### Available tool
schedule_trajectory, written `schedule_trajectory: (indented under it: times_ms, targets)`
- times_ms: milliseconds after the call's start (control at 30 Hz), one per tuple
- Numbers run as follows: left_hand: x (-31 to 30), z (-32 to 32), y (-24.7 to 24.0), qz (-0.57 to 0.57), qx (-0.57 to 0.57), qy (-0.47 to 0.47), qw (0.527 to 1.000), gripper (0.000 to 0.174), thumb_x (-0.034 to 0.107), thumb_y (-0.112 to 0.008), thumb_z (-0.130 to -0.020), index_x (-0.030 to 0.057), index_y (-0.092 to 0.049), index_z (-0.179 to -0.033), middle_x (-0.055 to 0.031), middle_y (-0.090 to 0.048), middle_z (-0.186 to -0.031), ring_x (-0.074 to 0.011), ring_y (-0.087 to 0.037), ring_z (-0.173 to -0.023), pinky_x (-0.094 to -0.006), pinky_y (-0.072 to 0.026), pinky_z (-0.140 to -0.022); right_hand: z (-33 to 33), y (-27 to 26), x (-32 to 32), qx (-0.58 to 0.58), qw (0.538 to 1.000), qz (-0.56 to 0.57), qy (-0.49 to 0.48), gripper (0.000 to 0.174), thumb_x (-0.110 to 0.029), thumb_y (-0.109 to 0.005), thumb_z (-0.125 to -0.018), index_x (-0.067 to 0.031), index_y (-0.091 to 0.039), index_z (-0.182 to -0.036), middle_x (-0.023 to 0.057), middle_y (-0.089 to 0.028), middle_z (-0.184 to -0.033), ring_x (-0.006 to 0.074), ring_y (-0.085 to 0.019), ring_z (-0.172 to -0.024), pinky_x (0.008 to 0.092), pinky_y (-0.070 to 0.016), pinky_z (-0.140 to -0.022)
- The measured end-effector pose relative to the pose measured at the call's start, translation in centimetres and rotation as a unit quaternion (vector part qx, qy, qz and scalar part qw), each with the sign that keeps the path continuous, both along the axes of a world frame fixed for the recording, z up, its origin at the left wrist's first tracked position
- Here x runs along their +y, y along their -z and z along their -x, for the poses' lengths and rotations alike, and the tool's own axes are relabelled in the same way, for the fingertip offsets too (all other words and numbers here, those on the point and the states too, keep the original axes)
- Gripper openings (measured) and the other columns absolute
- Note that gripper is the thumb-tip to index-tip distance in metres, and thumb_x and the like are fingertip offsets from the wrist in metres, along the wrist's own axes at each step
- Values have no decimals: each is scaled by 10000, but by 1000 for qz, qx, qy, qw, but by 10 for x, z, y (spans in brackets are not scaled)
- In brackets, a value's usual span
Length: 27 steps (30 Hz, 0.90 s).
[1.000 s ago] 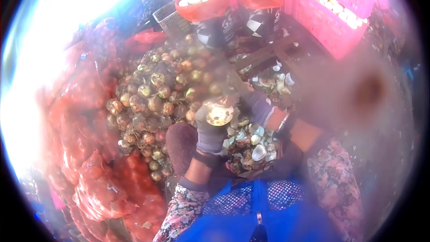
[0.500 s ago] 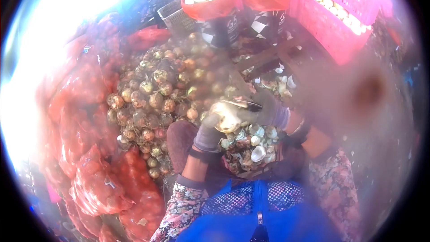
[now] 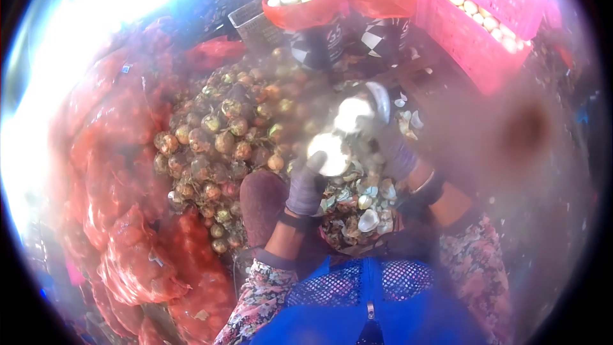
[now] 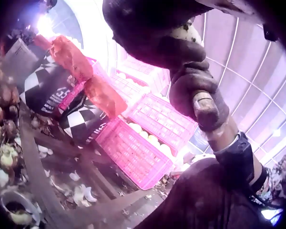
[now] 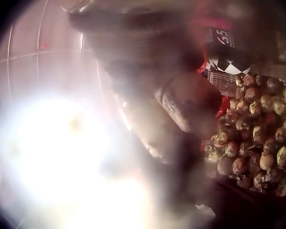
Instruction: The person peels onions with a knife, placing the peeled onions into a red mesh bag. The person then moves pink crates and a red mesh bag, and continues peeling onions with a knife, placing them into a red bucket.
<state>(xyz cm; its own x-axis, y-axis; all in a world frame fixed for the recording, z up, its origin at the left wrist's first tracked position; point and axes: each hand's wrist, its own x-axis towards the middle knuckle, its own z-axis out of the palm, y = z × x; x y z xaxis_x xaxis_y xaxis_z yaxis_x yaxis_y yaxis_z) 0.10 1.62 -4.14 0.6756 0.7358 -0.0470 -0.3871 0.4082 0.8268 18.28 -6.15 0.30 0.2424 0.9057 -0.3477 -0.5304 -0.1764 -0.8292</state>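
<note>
My gloved left hand (image 3: 306,186) grips a peeled white onion (image 3: 331,156), thumb across its face; in the left wrist view, part of the onion (image 4: 188,34) shows between dark gloved fingers. Just beyond it, a blurred white round piece (image 3: 354,115) and a curved whitish strip (image 3: 381,101) appear near my right hand (image 3: 398,156). That gloved hand is curled round a short handle (image 4: 206,106), its worn butt protruding below the fist; the tool's working end is hidden. Both hands are above a heap of peel scraps (image 3: 367,217). The right wrist view is heavily blurred and glaring.
Unpeeled onions (image 3: 214,134) lie heaped at left, beside red mesh sacks (image 3: 137,262). At the back stand a bucket (image 3: 316,41) of white onions, a second red-lined bucket (image 3: 383,29), a grey basket (image 3: 255,25) and pink crates (image 3: 472,45). A wooden frame (image 4: 43,176) lies on the floor.
The left hand has turned the onion so a whiter face shows. The right hand came in against the onion, then moved off slightly right, as the white piece and strip appeared beyond it.
</note>
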Motion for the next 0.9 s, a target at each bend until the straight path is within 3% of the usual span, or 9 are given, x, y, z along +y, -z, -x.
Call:
schedule_trajectory:
  times_ms: [67,133,200,267,367,500,667,767,900]
  targets:
    - [8,4,13,30,-71,11,997,631,404,-642,-861,1,-470,-1315,-117,-585,-1206,-228,-599,-1087,-351,-491,-945,-10,4,13,91,987,58,122,315,-425,-619,-885,-113,-638,-854,10,-585,-647,106,-538,-516,265,-403,-414]
    - [13,8,12,37,-125,7,991,618,417,-592,-897,15,-441,-1342,-133,-559,-1255,-239,-570,-1146,-373,-479,-973,-20,0,6,-28,995,64,75,306,-358,-620,-901,-113,-624,-1085,28,-652,-847,98,-614,-639,263,-458,-449]
    - [14,4,3,59,-117,-17,991,697,508,-655,-837,76,-452,-1345,-86,-564,-1258,-239,-569,-1141,-410,-476,-978,-25,20,13,-322,942,-7,-91,359,-316,-636,-900,-120,-592,-1198,78,-655,-911,83,-627,-661,219,-455,-435]
    - [15,0,2,72,-130,-19,989,729,551,-682,-814,116,-452,-1352,-59,-561,-1268,-242,-559,-1151,-439,-466,-988,-17,26,10,-374,912,-46,-161,434,-279,-643,-902,-119,-538,-1292,118,-652,-962,87,-637,-677,195,-459,-431]
    - [17,0,13,86,-127,-15,988,733,567,-651,-835,110,-437,-1367,-61,-559,-1264,-235,-546,-1164,-424,-443,-1013,15,-2,-8,-126,974,14,-188,637,-225,-638,-904,-115,-329,-1450,137,-636,-972,130,-632,-580,189,-465,-402]
    - [18,2,16,-41,-48,97,993,699,527,-626,-869,51,-455,-1351,-74,-572,-1215,-184,-568,-1102,-348,-481,-944,34,7,-9,-74,989,-79,-96,728,-185,-622,-904,-135,-213,-1505,121,-603,-1015,101,-580,-540,195,-452,-380]
    - [5,0,6,-143,22,-67,987,701,292,-725,-839,30,-399,-1402,-84,-570,-1208,-183,-597,-1049,-322,-516,-903,26,18,-6,-220,968,-74,-96,747,-128,-599,-883,-131,-204,-1516,122,-568,-1045,119,-563,-612,225,-480,-434]
    - [3,-4,12,-154,70,-100,980,806,91,-799,-748,47,-362,-1424,-93,-565,-1218,-193,-590,-1071,-335,-515,-919,25,29,-3,-356,925,-101,-84,738,-93,-590,-850,-136,-255,-1507,163,-534,-1135,167,-581,-708,293,-513,-515]
    - [1,-2,-1,-163,57,-91,981,764,111,-807,-734,44,-392,-1371,-91,-561,-1203,-192,-582,-1077,-339,-514,-925,26,29,-7,-595,793,-121,-52,526,-119,-568,-870,-152,-473,-1386,165,-568,-909,175,-595,-625,330,-486,-554]
